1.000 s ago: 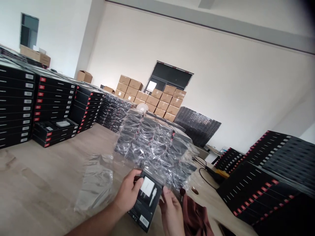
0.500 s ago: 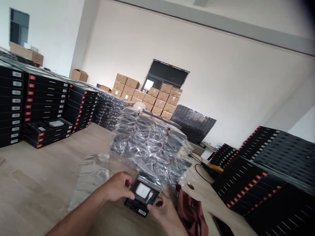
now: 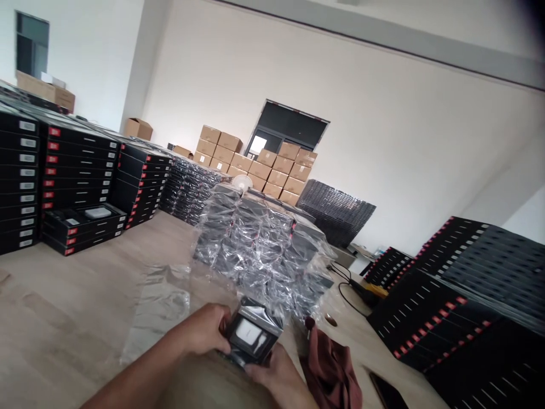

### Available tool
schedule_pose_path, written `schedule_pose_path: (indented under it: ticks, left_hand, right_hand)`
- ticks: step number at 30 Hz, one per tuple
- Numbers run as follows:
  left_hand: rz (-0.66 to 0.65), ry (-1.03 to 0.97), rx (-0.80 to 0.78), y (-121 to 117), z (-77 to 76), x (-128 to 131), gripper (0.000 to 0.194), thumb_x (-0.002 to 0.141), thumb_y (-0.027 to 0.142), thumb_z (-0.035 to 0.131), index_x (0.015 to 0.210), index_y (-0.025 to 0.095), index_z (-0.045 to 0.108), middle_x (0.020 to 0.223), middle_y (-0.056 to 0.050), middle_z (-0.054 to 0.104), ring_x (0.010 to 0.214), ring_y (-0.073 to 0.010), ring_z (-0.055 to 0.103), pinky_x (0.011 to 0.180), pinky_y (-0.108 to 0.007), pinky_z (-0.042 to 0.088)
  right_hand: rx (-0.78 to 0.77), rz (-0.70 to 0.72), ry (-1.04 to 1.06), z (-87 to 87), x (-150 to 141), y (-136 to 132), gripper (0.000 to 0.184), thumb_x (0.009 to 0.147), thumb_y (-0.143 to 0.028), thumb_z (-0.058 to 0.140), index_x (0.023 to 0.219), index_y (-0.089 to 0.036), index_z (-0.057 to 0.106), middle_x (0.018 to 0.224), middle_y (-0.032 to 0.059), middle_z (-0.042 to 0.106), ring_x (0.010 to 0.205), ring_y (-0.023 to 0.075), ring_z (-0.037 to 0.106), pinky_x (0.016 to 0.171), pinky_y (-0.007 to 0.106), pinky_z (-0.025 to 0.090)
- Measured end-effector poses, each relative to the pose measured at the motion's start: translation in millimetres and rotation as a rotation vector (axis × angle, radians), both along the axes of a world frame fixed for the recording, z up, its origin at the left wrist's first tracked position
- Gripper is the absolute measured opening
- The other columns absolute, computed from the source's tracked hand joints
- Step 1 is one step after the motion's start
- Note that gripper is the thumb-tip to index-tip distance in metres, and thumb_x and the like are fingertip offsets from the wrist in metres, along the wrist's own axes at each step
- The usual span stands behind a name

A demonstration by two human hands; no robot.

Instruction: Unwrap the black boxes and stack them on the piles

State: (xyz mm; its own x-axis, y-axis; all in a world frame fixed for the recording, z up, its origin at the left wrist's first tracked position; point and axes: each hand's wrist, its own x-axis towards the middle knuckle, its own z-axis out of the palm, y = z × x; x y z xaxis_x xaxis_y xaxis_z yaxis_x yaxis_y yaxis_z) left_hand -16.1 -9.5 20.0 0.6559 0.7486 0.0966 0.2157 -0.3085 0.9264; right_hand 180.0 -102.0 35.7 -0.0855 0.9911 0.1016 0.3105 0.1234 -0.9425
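Between my two hands is a small stack of black boxes [image 3: 256, 321], the top one printed with a white device. My left hand [image 3: 210, 328] grips the left side, thumb toward the near edge. On the right side, my right hand [image 3: 279, 369] closes round the near corner, its fingers partly hidden by the boxes. Just beyond stands a large pile of boxes in clear plastic wrap [image 3: 264, 244]. A flat clear plastic bag [image 3: 157, 309] lies on the table left of my left hand.
Dark red cloth [image 3: 332, 363] and a phone [image 3: 387, 391] lie to the right. Tall stacks of black boxes [image 3: 80, 165] stand at the left, with more black boxes [image 3: 426, 318] at the right. A black cable [image 3: 344, 287] runs near a hole in the table. Cartons [image 3: 255, 170] are piled behind.
The boxes in my hands have tilted and shifted slightly, and the lower box's label is now covered. My right hand has moved a little left and down along the near edge.
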Motion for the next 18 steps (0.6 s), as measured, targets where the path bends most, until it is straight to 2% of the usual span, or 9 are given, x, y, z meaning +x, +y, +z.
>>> schedule_pose_path:
  ticks: [3, 5, 8, 11, 15, 18]
  left_hand:
    - [-0.035, 0.109, 0.006, -0.8, -11.1, 2.3, 0.035, 0.048, 0.012, 0.071, 0.083, 0.017, 0.070, 0.075, 0.001, 0.069, 0.070, -0.0217, 0.061, 0.056, -0.023, 0.039]
    - [-0.009, 0.135, 0.035, -2.9, -11.6, 2.8, 0.038, 0.048, 0.013, 0.072, 0.086, 0.019, 0.070, 0.080, 0.001, 0.070, 0.074, -0.0235, 0.063, 0.058, -0.024, 0.040]
    - [0.035, 0.186, 0.107, -6.2, -6.2, 1.1, 0.041, 0.048, 0.016, 0.074, 0.089, 0.022, 0.070, 0.084, -0.001, 0.071, 0.075, -0.0245, 0.064, 0.061, -0.025, 0.042]
    - [0.071, 0.218, 0.214, -8.6, -0.1, -1.0, 0.035, 0.048, 0.022, 0.075, 0.082, 0.021, 0.069, 0.086, -0.003, 0.069, 0.076, -0.0249, 0.062, 0.061, -0.026, 0.042]
    - [-0.045, 0.086, 0.125, -7.6, 0.9, -0.3, 0.027, 0.058, 0.023, 0.067, 0.085, 0.019, 0.067, 0.079, 0.000, 0.068, 0.069, -0.0185, 0.061, 0.055, -0.022, 0.040]
    - [-0.126, 0.136, 0.052, -4.3, -2.6, -0.5, 0.018, 0.058, 0.015, 0.062, 0.076, 0.017, 0.066, 0.071, 0.001, 0.067, 0.062, -0.0156, 0.060, 0.050, -0.020, 0.037]
  right_hand:
    - [0.012, 0.015, -0.023, 0.9, -0.1, -2.1, 0.060, 0.054, -0.024, 0.082, 0.111, -0.018, 0.064, 0.106, 0.0077, 0.069, 0.102, 0.0288, 0.061, 0.095, 0.045, 0.043]
    - [0.048, -0.041, 0.012, 9.1, 1.0, -5.3, 0.059, 0.059, -0.032, 0.080, 0.114, -0.020, 0.063, 0.110, 0.0081, 0.068, 0.105, 0.0283, 0.060, 0.096, 0.044, 0.043]
    - [0.126, -0.191, 0.067, 21.1, 1.7, -6.9, 0.046, 0.072, -0.040, 0.071, 0.114, -0.022, 0.063, 0.114, 0.0083, 0.067, 0.109, 0.0270, 0.059, 0.098, 0.043, 0.041]
    - [0.169, -0.272, 0.109, 20.7, 5.7, -1.5, 0.040, 0.071, -0.040, 0.072, 0.105, -0.019, 0.067, 0.106, 0.0090, 0.070, 0.100, 0.0269, 0.063, 0.094, 0.041, 0.045]
    - [0.232, -0.494, 0.408, 10.8, 28.1, 7.3, 0.036, 0.069, -0.041, 0.073, 0.097, -0.019, 0.068, 0.091, 0.0054, 0.073, 0.087, 0.0237, 0.067, 0.085, 0.038, 0.050]
    - [0.324, -0.689, 0.589, 10.9, 47.7, 8.2, 0.031, 0.073, -0.044, 0.067, 0.093, -0.020, 0.067, 0.087, 0.0027, 0.073, 0.085, 0.0216, 0.067, 0.082, 0.037, 0.052]
